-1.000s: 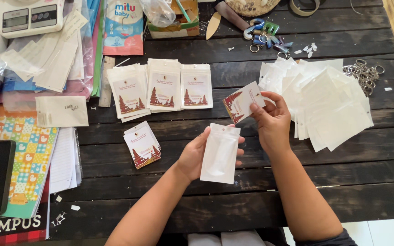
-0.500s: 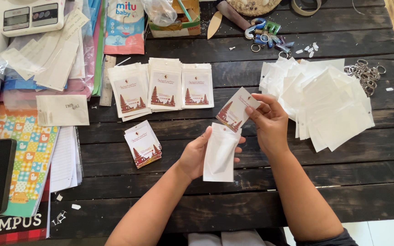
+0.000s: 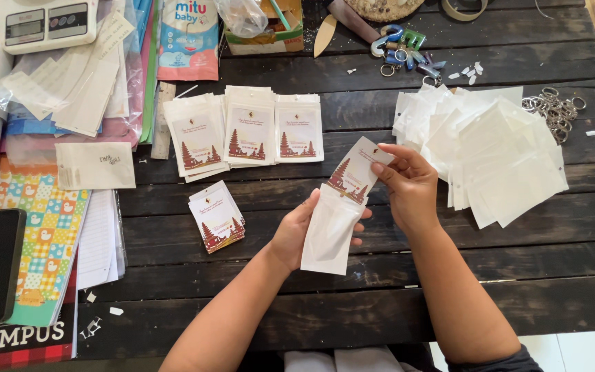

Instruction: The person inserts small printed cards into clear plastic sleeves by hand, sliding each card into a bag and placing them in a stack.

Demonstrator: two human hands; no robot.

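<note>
Above the dark wooden tabletop, the left hand has its grip closed around a white pouch, held upright. The right hand pinches a printed card whose lower end sits in the pouch's mouth. A small stack of cards lies just left; a heap of empty pouches lies right.

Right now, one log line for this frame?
left hand: holds white pouch | right hand: sliding printed card into pouch top | card: partly in | empty pouches: heaped right
</note>
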